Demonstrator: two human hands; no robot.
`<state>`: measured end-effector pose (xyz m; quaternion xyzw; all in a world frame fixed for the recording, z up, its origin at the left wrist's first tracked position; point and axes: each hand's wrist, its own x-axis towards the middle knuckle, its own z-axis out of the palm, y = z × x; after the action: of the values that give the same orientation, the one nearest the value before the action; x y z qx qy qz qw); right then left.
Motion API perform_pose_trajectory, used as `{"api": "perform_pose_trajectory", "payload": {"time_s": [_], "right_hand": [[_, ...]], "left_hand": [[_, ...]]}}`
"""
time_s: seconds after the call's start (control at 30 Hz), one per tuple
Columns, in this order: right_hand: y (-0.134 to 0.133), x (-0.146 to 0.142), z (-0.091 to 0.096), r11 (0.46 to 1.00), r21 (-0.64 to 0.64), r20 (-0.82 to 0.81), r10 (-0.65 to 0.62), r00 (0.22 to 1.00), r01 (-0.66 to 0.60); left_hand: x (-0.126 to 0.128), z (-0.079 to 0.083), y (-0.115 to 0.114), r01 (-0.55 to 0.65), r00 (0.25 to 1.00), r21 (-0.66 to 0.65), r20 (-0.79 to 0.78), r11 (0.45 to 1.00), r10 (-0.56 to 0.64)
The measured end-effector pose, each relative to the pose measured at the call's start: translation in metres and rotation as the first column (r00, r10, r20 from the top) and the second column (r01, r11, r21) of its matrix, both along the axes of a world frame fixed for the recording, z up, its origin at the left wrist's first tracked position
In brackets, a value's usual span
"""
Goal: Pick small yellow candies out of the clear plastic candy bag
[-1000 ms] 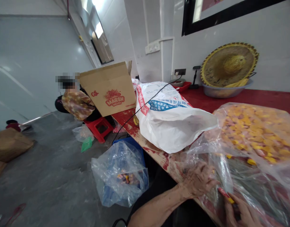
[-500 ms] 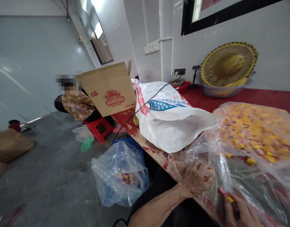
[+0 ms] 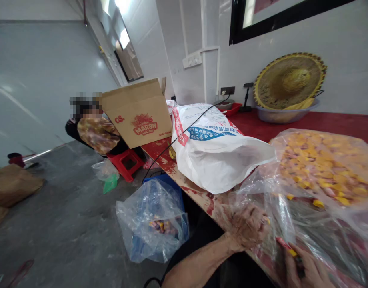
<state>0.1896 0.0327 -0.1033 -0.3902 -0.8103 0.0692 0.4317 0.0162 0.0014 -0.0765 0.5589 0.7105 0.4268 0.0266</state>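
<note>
My left hand (image 3: 250, 226) is closed above the near edge of the table, by the clear plastic. A small yellow piece (image 3: 268, 221) shows at its fingertips, mostly hidden by the fingers. At the lower right, my right hand (image 3: 310, 269) is closed around a slim red-and-yellow piece (image 3: 287, 246), its red end pointing toward the left hand. Beyond both hands, a clear plastic bag (image 3: 295, 138) holds many small yellow and pinkish pieces (image 3: 325, 164). One loose yellow piece (image 3: 318, 204) lies near its front edge.
A white printed sack (image 3: 214, 160) lies on the red table (image 3: 241, 120), a black cord across it. Behind are a carton (image 3: 142, 120) and a straw hat (image 3: 292, 80) in a basin (image 3: 287, 116). Below, a plastic-lined blue bin (image 3: 169, 192) holds pieces. A person (image 3: 97, 132) sits left.
My left hand has rolled slightly, and less of the piece at its fingertips shows. My right hand stays nearly in place. The seated person's head has shifted a little.
</note>
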Motion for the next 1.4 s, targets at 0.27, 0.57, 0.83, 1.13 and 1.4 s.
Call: {"api": "perform_pose_trajectory", "payload": {"time_s": [0.27,0.57,0.83,1.13,1.4], "right_hand": [[0.002,-0.001,0.002,0.999,0.047,-0.019,0.017,1.0,-0.016],[0.002,-0.001,0.0,0.999,0.035,-0.023,0.007,1.0,-0.006],[-0.003,-0.005,0.015,0.994,0.107,-0.011,0.001,1.0,0.001],[0.005,-0.001,0.024,0.956,0.283,0.066,0.064,0.996,-0.08],[-0.002,-0.005,0.015,0.989,0.147,-0.003,0.015,1.0,-0.015]], "left_hand": [[0.0,-0.001,0.001,-0.064,0.988,0.003,0.138,0.998,0.063],[-0.005,-0.004,0.004,-0.064,0.975,0.062,0.218,0.996,0.049],[-0.002,-0.003,-0.003,0.153,0.97,0.049,-0.201,0.987,-0.14],[0.002,-0.002,0.0,0.091,0.908,0.046,-0.413,0.995,-0.064],[0.0,-0.005,-0.003,-0.02,0.999,0.048,0.032,0.999,0.018]]}}
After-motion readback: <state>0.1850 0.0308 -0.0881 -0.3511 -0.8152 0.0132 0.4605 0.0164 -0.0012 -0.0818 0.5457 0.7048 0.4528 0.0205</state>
